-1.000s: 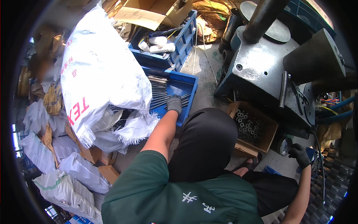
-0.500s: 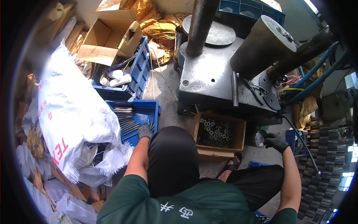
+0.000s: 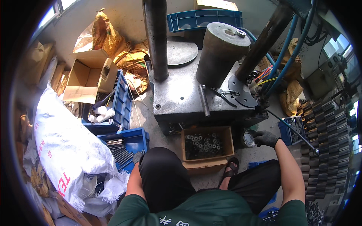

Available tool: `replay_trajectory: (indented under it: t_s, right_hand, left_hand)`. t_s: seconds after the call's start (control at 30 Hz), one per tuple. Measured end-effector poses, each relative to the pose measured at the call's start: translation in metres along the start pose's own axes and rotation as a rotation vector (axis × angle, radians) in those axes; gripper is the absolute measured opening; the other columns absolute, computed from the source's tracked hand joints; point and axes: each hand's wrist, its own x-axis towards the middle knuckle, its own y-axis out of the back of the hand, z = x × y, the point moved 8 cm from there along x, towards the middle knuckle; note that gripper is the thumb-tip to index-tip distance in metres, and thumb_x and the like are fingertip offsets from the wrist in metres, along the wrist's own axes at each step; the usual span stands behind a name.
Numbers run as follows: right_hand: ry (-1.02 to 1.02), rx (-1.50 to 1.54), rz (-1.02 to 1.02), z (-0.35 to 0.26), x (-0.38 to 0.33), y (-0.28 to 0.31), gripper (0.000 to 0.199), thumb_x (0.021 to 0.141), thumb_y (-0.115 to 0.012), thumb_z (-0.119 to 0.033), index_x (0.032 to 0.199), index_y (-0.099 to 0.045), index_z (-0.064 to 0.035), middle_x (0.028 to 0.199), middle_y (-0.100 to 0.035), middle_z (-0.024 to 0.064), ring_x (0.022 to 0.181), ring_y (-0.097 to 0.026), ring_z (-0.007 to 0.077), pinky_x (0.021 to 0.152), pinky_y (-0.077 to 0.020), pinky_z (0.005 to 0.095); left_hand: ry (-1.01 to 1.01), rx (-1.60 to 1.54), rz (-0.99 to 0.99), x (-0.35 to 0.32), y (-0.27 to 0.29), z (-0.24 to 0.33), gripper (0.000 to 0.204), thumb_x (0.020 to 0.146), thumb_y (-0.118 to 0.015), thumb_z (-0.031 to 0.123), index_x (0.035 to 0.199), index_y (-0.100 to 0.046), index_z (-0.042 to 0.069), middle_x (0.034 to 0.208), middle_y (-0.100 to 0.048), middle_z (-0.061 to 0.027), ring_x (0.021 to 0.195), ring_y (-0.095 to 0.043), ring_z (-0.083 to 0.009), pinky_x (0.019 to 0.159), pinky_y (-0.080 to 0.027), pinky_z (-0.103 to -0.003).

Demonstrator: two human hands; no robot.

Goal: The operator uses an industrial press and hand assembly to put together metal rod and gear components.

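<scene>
My right hand [image 3: 266, 138], in a dark grey glove, reaches to the rim of a round open tin [image 3: 249, 138] on the floor. Its fingers look apart, with nothing visible in them. Beside my left knee is my left hand [image 3: 138, 157], also gloved; the knee covers most of it and its fingers are hidden. It lies at the near edge of a blue tray [image 3: 141, 140] holding dark metal rods [image 3: 121, 155]. Between my feet and the machine, an open cardboard box [image 3: 207, 163] holds many small ring-ended metal parts [image 3: 203, 145].
A heavy steel machine [image 3: 175, 94] with thick posts stands ahead. A ball-ended lever [image 3: 316, 151] juts out at right, over a blue bin [image 3: 286, 132] and stacked metal pieces [image 3: 324, 150]. At left are a white woven sack [image 3: 71, 147], a blue crate [image 3: 122, 101] and an open carton [image 3: 81, 94].
My view has shifted, so the machine and boxes appear further left. My right hand stays by the tin and now reaches its rim. My left hand is more hidden behind the knee.
</scene>
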Motion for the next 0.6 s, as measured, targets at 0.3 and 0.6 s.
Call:
replay_trajectory:
  t_s: [0.3,0.6]
  right_hand:
    - [0.089,-0.052,0.001,0.012,0.015,0.004,0.039,0.093,-0.063,-0.021,0.12,-0.068,0.0063,0.098,-0.075,0.0184,0.083,-0.076,0.0247,0.077,-0.061,0.0364]
    - [0.519,-0.568,0.237,-0.087,-0.046,0.001,0.037,0.09,-0.066,-0.025,0.12,-0.071,-0.0033,0.11,-0.074,0.0198,0.103,-0.072,0.0343,0.092,-0.0566,0.0422]
  left_hand:
    - [-0.127,-0.38,-0.08,-0.017,0.031,0.033,0.04,0.087,-0.074,0.022,0.123,-0.066,0.008,0.111,-0.071,-0.0131,0.099,-0.071,-0.0274,0.081,-0.059,-0.042]
    - [-0.211,-0.752,-0.126,-0.042,0.081,0.029,0.035,0.087,-0.072,0.018,0.12,-0.066,0.007,0.101,-0.07,-0.0121,0.09,-0.071,-0.0265,0.074,-0.059,-0.041]
